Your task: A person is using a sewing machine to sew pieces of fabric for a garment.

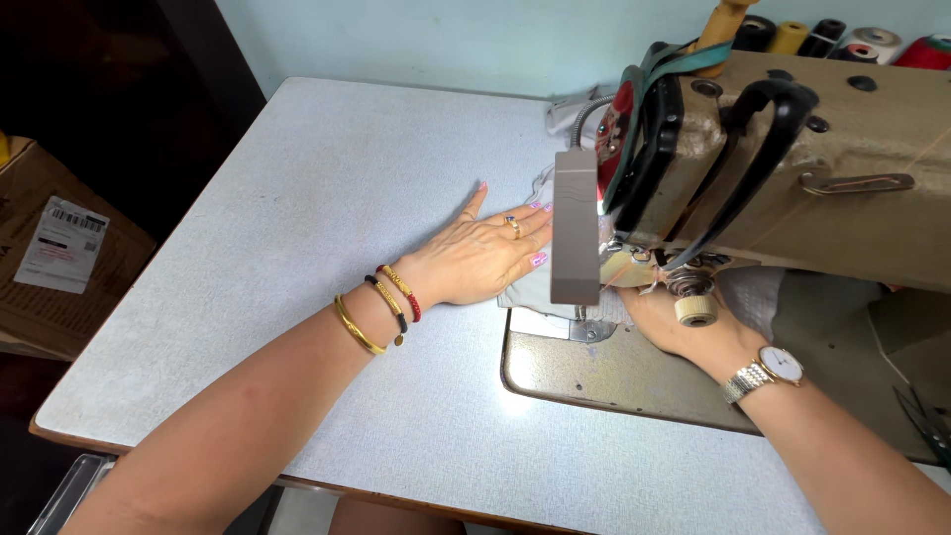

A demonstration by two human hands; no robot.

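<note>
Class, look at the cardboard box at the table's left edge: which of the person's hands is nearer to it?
Left. The left hand lies flat on the table, toward the cardboard box; the right hand is farther off, under the sewing machine.

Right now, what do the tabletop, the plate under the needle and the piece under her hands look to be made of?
Tabletop: likely laminate, matte pale grey with fine speckle, over a brown wood-like edge. Bed plate: metal by its look, dull grey with a bright glare patch. Piece under the left hand and right hand: thin pale cloth, soft folds; fibre unclear.
</note>
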